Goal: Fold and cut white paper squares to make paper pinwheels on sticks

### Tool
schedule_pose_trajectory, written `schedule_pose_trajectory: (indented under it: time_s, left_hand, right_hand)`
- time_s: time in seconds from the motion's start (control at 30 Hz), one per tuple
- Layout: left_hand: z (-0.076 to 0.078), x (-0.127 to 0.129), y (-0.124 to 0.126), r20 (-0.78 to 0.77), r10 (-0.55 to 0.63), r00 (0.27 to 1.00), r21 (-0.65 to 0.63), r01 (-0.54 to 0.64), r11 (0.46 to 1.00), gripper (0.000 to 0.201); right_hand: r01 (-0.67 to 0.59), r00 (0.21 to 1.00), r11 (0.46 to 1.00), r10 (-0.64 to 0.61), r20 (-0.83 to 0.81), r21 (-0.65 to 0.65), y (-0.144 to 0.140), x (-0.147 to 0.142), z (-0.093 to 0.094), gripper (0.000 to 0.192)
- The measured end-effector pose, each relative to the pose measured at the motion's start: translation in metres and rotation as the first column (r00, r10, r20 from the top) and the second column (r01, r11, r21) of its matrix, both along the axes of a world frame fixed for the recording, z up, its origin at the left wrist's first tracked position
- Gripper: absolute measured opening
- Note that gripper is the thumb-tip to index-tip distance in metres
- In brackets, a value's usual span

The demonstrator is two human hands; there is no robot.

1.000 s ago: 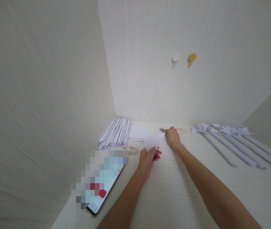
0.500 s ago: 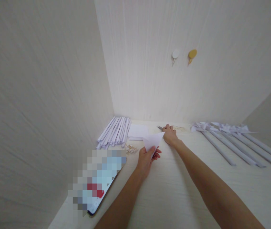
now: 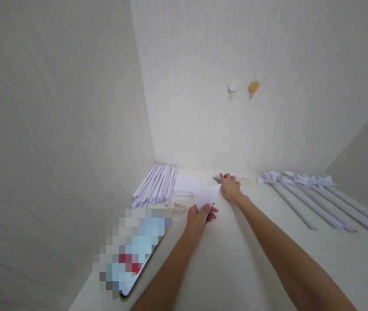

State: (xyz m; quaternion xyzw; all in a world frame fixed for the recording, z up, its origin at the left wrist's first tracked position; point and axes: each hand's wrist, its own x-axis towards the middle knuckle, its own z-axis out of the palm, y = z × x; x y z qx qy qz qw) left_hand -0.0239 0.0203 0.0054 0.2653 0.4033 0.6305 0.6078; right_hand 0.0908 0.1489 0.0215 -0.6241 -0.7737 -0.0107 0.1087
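Observation:
A folded piece of white paper (image 3: 206, 196) is pinched between the thumb and fingers of my left hand (image 3: 197, 220), its pointed corner turned up and to the right. My right hand (image 3: 230, 186) reaches to the back of the surface, fingers curled around a pair of scissors (image 3: 216, 179). Only the metal blades show, pointing left; the handles are hidden under my fingers. Behind the held paper lies a stack of white paper sheets (image 3: 186, 183). Left of my left hand is a small pile of pale, thin pieces (image 3: 178, 207), too small to make out.
Rolled white paper tubes (image 3: 155, 185) lie in a pile at the back left. Several longer tubes with frilled paper ends (image 3: 325, 201) lie on the right. A phone (image 3: 141, 255), its screen blurred, rests at the left. White (image 3: 232, 87) and yellow (image 3: 254, 87) hooks are on the back wall.
The view has tilted up slightly, so everything sits a little lower. My left hand keeps hold of the paper. My right hand stays at the scissors, its fingers shifted slightly over them.

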Motion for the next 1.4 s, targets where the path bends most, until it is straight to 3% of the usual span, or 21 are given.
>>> schedule_pose_trajectory:
  time_s: [0.1, 0.13, 0.2, 0.27, 0.33, 0.43, 0.63, 0.9, 1.07, 1.27, 1.4]
  left_hand:
    - [0.002, -0.001, -0.001, -0.043, 0.018, 0.999, 0.015, -0.018, 1.000, 0.028]
    - [0.002, -0.001, -0.001, -0.061, 0.025, 0.998, 0.026, -0.023, 0.999, 0.027]
    - [0.001, -0.001, -0.002, -0.093, 0.034, 0.995, 0.057, -0.029, 0.998, 0.026]
    - [0.000, 0.001, -0.003, -0.138, 0.018, 0.990, 0.090, -0.006, 0.996, 0.026]
    - [0.000, 0.004, -0.007, -0.201, -0.015, 0.979, 0.129, 0.041, 0.991, 0.025]
    - [0.001, 0.011, -0.016, -0.307, -0.063, 0.950, 0.179, 0.123, 0.976, 0.022]
    - [0.009, 0.019, -0.030, -0.449, -0.100, 0.888, 0.187, 0.203, 0.961, 0.017]
    - [0.010, 0.019, -0.030, -0.466, -0.080, 0.881, 0.184, 0.185, 0.965, 0.014]
    - [0.007, 0.020, -0.027, -0.441, -0.113, 0.890, 0.146, 0.196, 0.970, 0.014]
    - [0.006, 0.020, -0.025, -0.354, -0.167, 0.920, 0.081, 0.208, 0.975, 0.014]
    - [0.004, 0.019, -0.024, -0.305, -0.205, 0.930, 0.061, 0.234, 0.970, 0.013]
  right_hand:
    - [-0.008, 0.987, 0.999, 0.016, -0.161, 0.046, -0.011, 0.004, 0.011, 0.043]
    - [-0.035, 0.939, 0.998, 0.052, -0.341, 0.055, -0.018, 0.006, 0.013, 0.038]
    - [-0.100, 0.713, 0.995, 0.065, -0.698, -0.010, -0.041, 0.011, 0.015, 0.026]
    - [-0.213, 0.453, 0.967, -0.027, -0.891, -0.137, -0.070, 0.017, 0.011, 0.017]
    - [-0.316, 0.312, 0.931, -0.081, -0.947, -0.184, -0.101, 0.022, 0.005, 0.018]
    - [-0.376, 0.243, 0.903, -0.121, -0.962, -0.208, -0.136, 0.026, -0.006, 0.023]
    - [-0.458, -0.029, 0.889, -0.040, -0.999, -0.022, -0.156, 0.024, -0.014, 0.018]
    - [-0.490, -0.056, 0.872, -0.023, -0.998, 0.007, -0.154, 0.026, -0.014, 0.019]
    - [-0.451, 0.020, 0.892, 0.006, -1.000, -0.004, -0.151, 0.027, -0.016, 0.022]
    - [-0.375, 0.184, 0.927, 0.067, -0.981, -0.007, -0.149, 0.031, -0.023, 0.018]
    - [-0.340, 0.211, 0.940, 0.075, -0.975, -0.002, -0.148, 0.031, -0.025, 0.015]
